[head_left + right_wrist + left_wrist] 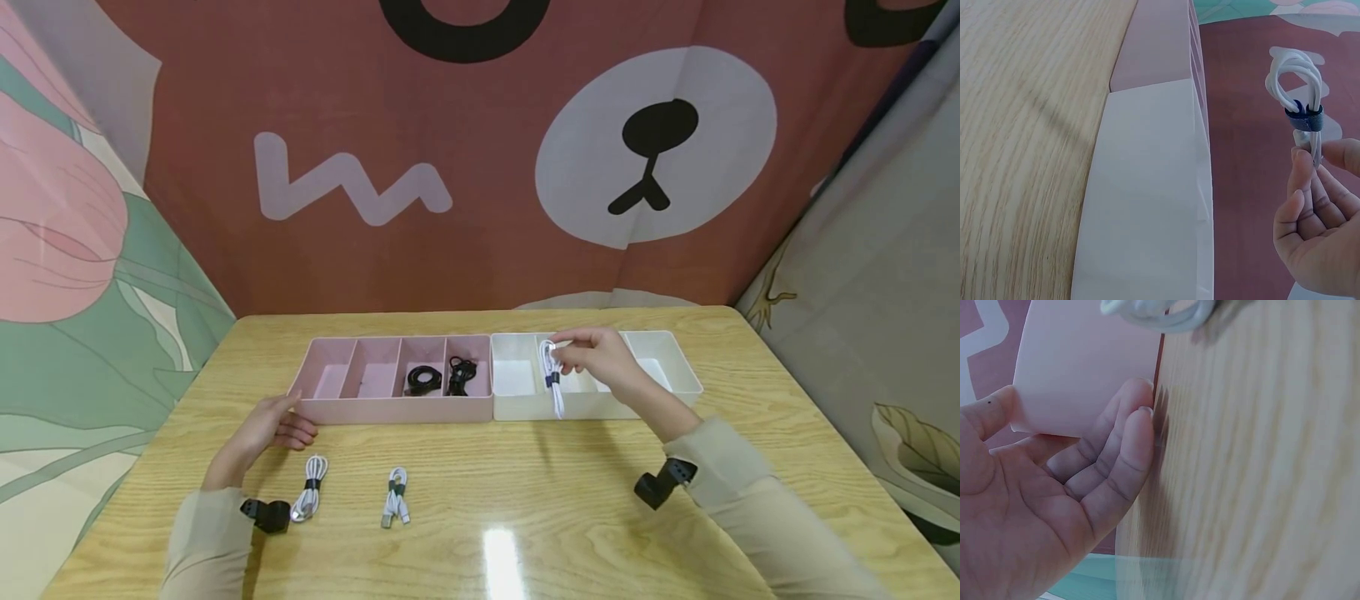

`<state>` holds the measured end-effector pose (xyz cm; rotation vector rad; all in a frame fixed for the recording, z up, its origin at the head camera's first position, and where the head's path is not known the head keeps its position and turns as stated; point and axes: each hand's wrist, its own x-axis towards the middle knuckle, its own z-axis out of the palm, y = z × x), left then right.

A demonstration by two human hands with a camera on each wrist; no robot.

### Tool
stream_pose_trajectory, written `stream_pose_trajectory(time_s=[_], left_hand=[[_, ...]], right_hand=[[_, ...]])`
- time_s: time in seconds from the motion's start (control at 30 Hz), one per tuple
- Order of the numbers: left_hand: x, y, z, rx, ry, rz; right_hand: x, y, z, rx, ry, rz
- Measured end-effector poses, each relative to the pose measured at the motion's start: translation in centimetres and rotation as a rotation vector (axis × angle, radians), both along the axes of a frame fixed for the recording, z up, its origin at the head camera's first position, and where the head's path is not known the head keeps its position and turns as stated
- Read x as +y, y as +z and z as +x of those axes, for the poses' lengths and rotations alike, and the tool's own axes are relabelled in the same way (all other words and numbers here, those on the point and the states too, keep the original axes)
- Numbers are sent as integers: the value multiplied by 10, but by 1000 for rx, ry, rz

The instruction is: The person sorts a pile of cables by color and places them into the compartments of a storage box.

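My right hand [600, 358] pinches a bundled white charging cable [546, 354] above the white divided box [525, 408]. A dark blue strap [1305, 120] wraps the bundle, whose loop stands up beyond the fingertips in the right wrist view. At the near left corner of the pink divided box [397, 410], my left hand [273, 425] touches the end with its thumb, the other fingers loosely bent beside the front wall. Two bundled white cables, one with a black strap [312, 479] and one with a green strap [397, 490], lie on the table before the pink box.
The boxes stand end to end across the wooden table [480, 467]. Black coiled cables [423, 379] sit in the pink box's two right compartments. A printed curtain [450, 267] hangs behind the table, with other patterned cloths at both sides.
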<state>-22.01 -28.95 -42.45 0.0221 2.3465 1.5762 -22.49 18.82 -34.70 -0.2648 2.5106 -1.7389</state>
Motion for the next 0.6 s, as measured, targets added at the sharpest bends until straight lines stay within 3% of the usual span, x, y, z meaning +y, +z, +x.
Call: stream_pose_trajectory(time_s=[0.6], left_hand=[[0, 1, 1, 4, -13, 2]], right_hand=[[-10, -6, -18, -29, -57, -38]])
